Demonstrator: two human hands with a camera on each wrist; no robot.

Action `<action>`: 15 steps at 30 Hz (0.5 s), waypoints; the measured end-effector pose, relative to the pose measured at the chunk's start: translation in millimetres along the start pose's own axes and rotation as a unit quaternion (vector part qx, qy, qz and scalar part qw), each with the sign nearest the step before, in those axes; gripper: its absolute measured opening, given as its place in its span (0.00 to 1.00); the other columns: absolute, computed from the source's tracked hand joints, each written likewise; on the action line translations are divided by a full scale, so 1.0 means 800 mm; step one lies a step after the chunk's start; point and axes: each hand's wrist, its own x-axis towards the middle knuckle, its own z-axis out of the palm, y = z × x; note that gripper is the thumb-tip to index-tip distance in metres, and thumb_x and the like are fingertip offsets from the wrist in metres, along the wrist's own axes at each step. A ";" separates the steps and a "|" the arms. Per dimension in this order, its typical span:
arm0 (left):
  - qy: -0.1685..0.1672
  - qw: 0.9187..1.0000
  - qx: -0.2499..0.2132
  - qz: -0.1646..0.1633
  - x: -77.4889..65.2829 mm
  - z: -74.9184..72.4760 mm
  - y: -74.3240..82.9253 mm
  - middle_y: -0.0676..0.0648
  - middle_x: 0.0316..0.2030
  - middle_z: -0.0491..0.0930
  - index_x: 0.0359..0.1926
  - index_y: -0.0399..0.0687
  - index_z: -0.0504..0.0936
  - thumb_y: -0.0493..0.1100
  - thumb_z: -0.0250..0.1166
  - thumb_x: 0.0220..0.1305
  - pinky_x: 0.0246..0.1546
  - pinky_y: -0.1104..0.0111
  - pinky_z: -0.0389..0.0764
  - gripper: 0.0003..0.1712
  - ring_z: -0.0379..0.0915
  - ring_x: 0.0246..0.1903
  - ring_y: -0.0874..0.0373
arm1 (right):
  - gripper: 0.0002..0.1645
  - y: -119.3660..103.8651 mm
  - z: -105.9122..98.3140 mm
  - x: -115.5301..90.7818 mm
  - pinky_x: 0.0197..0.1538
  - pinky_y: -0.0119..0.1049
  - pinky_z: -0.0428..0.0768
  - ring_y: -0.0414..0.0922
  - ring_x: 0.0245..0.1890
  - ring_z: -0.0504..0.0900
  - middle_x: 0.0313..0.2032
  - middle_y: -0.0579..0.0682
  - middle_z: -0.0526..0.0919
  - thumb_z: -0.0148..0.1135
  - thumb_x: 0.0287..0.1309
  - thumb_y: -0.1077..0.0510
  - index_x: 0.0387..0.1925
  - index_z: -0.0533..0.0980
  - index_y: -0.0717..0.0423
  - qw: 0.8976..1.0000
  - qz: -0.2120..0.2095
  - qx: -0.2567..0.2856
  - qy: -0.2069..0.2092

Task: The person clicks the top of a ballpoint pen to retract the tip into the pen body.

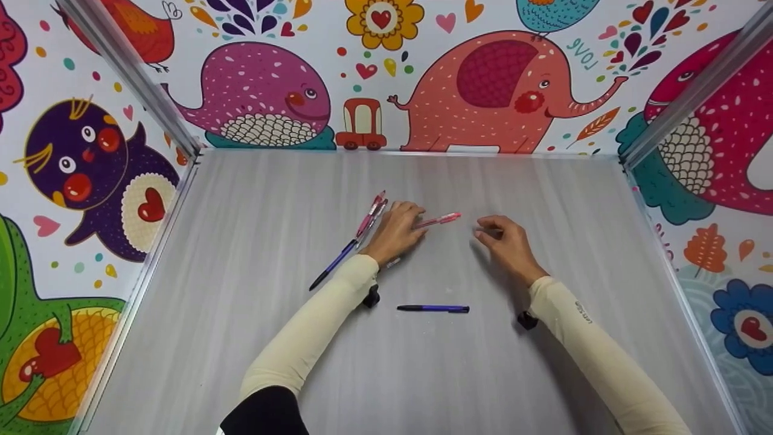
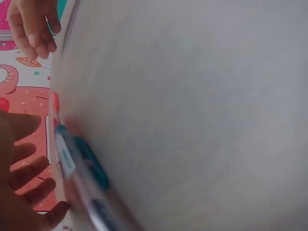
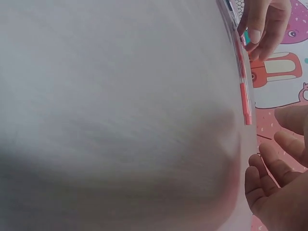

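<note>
In the head view my left hand (image 1: pixel 397 232) is low over the middle of the table, between a group of pens and a coral-capped pen (image 1: pixel 439 219). Its fingers (image 2: pixel 31 180) are spread and relaxed in the left wrist view, gripping nothing visible. A clear pen with a teal clip (image 2: pixel 91 161) lies beneath that wrist, mostly hidden from the head view. Just left of the hand are a pink pen (image 1: pixel 368 219) and a blue pen (image 1: pixel 333 264). My right hand (image 1: pixel 507 241) hovers right of the coral cap, its fingers (image 3: pixel 272 166) loosely bent around nothing.
Another blue pen (image 1: pixel 433 309) lies crosswise nearer to me on the grey table (image 1: pixel 241 338). Printed cartoon panels (image 1: pixel 374 72) stand along the back and sides, with metal posts (image 1: pixel 136 78) at the corners.
</note>
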 end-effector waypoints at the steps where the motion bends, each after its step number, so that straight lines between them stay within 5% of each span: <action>1: -0.003 1.000 0.003 -0.002 0.001 0.001 -0.002 0.43 0.58 0.86 0.66 0.39 0.85 0.45 0.74 0.75 0.62 0.56 0.79 0.24 0.78 0.58 0.47 | 0.18 0.001 0.000 0.000 0.57 0.29 0.78 0.57 0.59 0.84 0.57 0.63 0.87 0.71 0.74 0.63 0.60 0.84 0.67 1.000 0.001 0.002 0.001; 15: 0.021 0.996 0.085 0.025 0.015 0.021 -0.010 0.44 0.55 0.87 0.58 0.43 0.90 0.45 0.74 0.75 0.59 0.48 0.78 0.16 0.79 0.58 0.46 | 0.18 0.010 -0.002 -0.004 0.57 0.27 0.77 0.55 0.58 0.84 0.56 0.62 0.87 0.70 0.74 0.64 0.60 0.84 0.66 1.000 0.016 0.008 -0.002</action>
